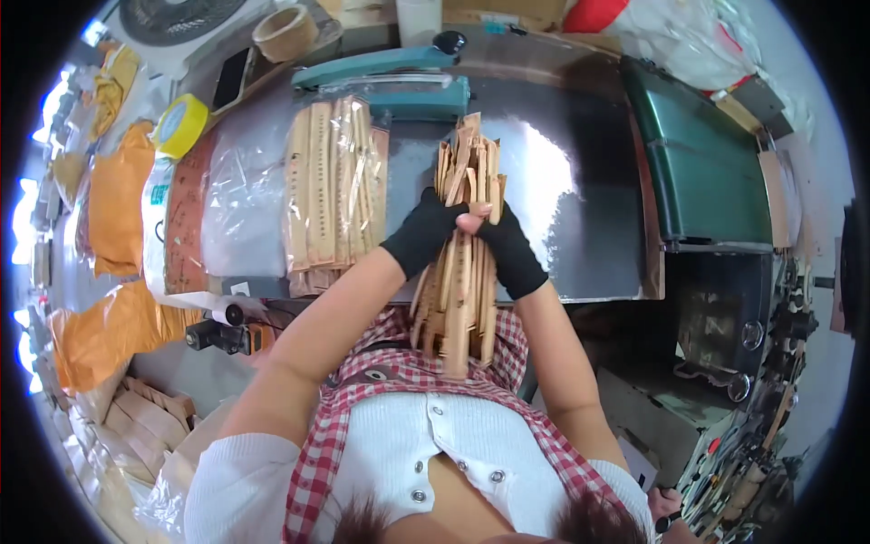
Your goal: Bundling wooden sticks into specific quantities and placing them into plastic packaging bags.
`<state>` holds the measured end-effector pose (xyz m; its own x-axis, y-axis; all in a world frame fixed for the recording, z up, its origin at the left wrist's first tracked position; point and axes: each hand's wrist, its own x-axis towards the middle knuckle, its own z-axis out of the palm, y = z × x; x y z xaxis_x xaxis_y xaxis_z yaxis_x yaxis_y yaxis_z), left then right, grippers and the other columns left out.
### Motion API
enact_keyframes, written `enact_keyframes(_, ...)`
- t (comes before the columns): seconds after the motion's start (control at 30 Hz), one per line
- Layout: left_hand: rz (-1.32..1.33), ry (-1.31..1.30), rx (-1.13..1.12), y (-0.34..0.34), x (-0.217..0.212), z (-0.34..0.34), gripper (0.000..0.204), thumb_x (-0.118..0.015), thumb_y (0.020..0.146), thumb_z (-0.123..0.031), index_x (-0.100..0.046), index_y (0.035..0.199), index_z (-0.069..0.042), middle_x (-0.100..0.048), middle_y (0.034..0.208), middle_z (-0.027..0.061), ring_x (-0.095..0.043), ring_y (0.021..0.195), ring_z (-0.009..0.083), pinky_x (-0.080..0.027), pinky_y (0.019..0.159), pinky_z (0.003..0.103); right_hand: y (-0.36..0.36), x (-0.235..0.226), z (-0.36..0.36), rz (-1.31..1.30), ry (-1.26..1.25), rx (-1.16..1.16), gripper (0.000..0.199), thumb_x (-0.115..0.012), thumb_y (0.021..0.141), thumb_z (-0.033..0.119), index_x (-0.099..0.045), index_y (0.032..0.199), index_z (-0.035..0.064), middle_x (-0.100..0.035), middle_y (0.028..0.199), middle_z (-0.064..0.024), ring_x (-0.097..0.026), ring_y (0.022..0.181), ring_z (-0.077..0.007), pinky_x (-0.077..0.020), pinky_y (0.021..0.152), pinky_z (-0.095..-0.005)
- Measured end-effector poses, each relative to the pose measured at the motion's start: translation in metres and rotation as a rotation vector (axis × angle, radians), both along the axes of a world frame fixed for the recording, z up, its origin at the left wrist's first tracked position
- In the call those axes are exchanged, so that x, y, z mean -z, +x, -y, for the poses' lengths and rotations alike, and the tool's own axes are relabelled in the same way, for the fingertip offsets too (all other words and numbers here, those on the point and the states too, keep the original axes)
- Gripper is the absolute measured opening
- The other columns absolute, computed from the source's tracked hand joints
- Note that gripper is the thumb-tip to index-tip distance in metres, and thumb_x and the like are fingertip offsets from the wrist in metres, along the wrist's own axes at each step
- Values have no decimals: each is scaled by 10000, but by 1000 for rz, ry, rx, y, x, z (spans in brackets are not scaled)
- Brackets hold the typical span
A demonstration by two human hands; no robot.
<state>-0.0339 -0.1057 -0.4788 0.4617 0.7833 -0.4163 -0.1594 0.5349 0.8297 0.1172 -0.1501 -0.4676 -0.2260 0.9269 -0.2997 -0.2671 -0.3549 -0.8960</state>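
A thick bundle of thin, flat wooden strips point(460, 317) with small dark marks stands lengthwise over the table's front edge. My left hand point(437, 225), in a black fingerless glove, is wrapped round its left side. From the right, my right hand point(507, 243), gloved alike, grips the same bundle, and the fingers of both hands meet across its front. The strips' far ends are uneven. Left of the bundle, more wooden strips point(322, 190) lie in clear plastic bags. Beside them is a heap of clear plastic bags point(240, 213).
Behind the bundle sits a teal bag sealer point(390, 77) on the dark tabletop point(598, 218). A yellow tape roll point(181, 125), a phone point(233, 80) and a brown tape roll point(285, 33) lie at the left. A dark green box point(698, 163) stands right. A person's hand point(666, 501) shows lower right.
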Motion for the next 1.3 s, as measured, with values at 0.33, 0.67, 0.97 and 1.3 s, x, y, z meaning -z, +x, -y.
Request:
enact_keyframes(0.33,-149,1141,-253,-12,-100,23,1217,-936,485,-378,-236,1406,0,-399,1354,113,-383,1271,216,-309,1062,343,1,-105,20,437,487,71,855,-883,555,271,-485,1274,34,-534,1282,-96,-535,1151,-214,-421,993,-355)
enact_keyframes(0.67,263,1074,-128,-30,-90,22,1548,-955,395,-370,99,1482,-48,-243,1485,202,-329,1339,297,-250,1097,396,-5,-73,-6,91,827,-86,1488,-952,473,255,127,1484,82,-245,1480,-172,-343,1338,-293,-316,1072,-391)
enact_keyframes(0.97,18,1012,-145,-31,-80,6,1212,-926,486,-339,-235,1423,-3,-408,1348,154,-445,1226,255,-335,1047,357,-18,-69,-20,134,602,-9,1146,-863,613,249,-132,1474,51,-329,1406,-161,-412,1269,-265,-355,1035,-382)
enact_keyframes(1.3,-40,726,-443,-15,-108,-22,690,-851,663,-243,-509,1217,-11,-577,1111,86,-556,1026,169,-461,876,314,-16,-69,-57,368,594,41,871,-844,616,288,-382,1300,10,-549,1116,-116,-565,1020,-216,-474,861,-334)
